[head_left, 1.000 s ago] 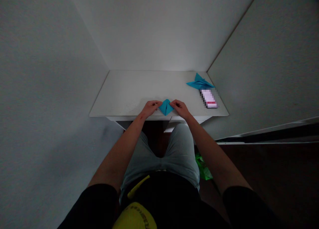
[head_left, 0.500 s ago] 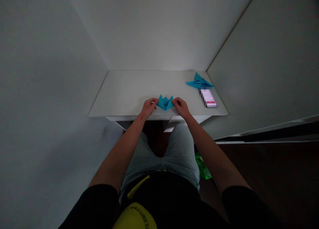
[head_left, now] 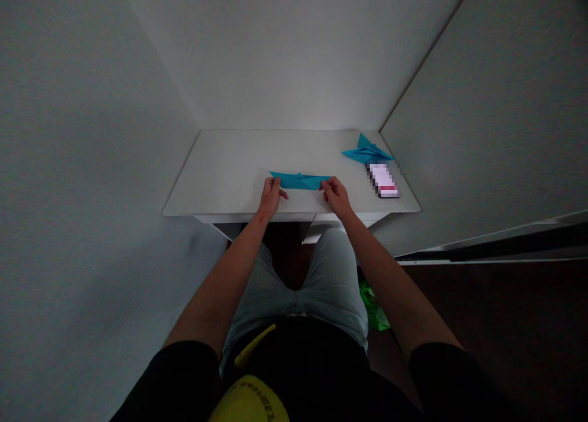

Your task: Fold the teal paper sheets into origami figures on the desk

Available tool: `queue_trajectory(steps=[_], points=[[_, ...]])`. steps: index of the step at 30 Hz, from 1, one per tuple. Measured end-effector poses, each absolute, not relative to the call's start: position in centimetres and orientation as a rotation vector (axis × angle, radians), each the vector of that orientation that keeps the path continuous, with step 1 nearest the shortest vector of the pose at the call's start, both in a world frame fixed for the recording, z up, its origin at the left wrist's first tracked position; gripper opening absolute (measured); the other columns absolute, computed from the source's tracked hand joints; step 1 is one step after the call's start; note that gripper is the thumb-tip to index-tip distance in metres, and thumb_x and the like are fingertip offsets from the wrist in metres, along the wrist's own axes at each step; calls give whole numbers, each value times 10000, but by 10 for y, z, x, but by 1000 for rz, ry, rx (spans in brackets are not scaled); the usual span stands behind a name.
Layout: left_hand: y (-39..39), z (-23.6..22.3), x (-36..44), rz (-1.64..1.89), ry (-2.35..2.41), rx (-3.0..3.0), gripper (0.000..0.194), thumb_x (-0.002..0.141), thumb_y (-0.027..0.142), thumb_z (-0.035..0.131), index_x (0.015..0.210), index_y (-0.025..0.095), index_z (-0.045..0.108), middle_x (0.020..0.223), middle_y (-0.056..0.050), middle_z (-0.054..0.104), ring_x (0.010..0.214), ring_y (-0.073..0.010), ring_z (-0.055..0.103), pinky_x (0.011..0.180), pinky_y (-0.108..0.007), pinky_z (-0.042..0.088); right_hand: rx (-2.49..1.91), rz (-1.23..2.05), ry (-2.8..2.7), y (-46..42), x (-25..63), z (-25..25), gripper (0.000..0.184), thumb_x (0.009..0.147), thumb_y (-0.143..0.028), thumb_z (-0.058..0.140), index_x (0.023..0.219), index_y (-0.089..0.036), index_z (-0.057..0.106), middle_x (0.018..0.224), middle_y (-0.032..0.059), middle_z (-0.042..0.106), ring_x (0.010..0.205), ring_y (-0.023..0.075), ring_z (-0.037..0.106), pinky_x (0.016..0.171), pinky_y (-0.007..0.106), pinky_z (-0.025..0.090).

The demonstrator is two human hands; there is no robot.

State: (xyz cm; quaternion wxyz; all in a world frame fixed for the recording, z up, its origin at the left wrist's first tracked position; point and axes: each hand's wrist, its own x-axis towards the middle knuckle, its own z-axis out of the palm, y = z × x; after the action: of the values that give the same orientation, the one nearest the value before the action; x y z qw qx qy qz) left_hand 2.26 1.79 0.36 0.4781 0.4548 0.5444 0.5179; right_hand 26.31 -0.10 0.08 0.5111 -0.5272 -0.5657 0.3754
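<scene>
A folded blue paper boat (head_left: 298,181) is stretched out long and low above the front part of the white table (head_left: 229,165). My left hand (head_left: 271,195) pinches its left end, the fingertips on the paper. At the opposite end, my right hand (head_left: 335,195) grips the paper between thumb and fingers. A small peak of paper shows midway along the upper edge. Some of the fingers are hidden behind the paper and the hands.
A second folded blue paper piece (head_left: 367,150) lies at the table's back right. Touching it or just in front is a phone (head_left: 384,180) with a blurred screen. Walls border the table behind and on both sides. A green plastic bag (head_left: 374,308) is on the floor.
The paper between my hands has gone from a compact shape with raised points to a long, flat one. My hands have moved apart, still holding its ends.
</scene>
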Motion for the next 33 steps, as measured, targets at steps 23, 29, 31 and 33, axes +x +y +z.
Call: queue_trajectory(steps=[23, 29, 31, 33], points=[[8, 11, 18, 1253, 1335, 1351, 559, 1037, 719, 548, 770, 232, 615, 649, -18, 688, 701, -207, 677, 772, -338, 516, -1467, 916, -1658, -7, 263, 5, 844, 1014, -876, 351, 746, -199, 777, 629, 39, 612, 670, 198, 614, 760, 345, 509], [8, 13, 14, 1201, 1372, 1411, 479, 1067, 603, 561, 783, 224, 636, 653, -18, 695, 676, -195, 664, 744, -328, 493, -1282, 878, -1441, -9, 265, -1, 743, 973, -751, 624, 1516, -246, 600, 842, -13, 639, 616, 162, 574, 633, 317, 507], [9, 13, 13, 1209, 1374, 1436, 468, 1075, 575, 553, 781, 222, 641, 658, -22, 701, 686, -197, 668, 748, -328, 501, -1238, 891, -1420, -10, 266, -1, 757, 942, -707, 680, 1542, -263, 557, 945, -2, 653, 603, 143, 558, 578, 305, 477], [10, 11, 12, 1224, 1374, 1450, 474, 1078, 577, 544, 775, 225, 635, 657, -24, 696, 689, -199, 670, 745, -327, 513, -1248, 900, -1437, -13, 267, -1, 640, 928, -682, 689, 1396, -248, 648, 906, -1, 647, 605, 147, 548, 561, 303, 450]])
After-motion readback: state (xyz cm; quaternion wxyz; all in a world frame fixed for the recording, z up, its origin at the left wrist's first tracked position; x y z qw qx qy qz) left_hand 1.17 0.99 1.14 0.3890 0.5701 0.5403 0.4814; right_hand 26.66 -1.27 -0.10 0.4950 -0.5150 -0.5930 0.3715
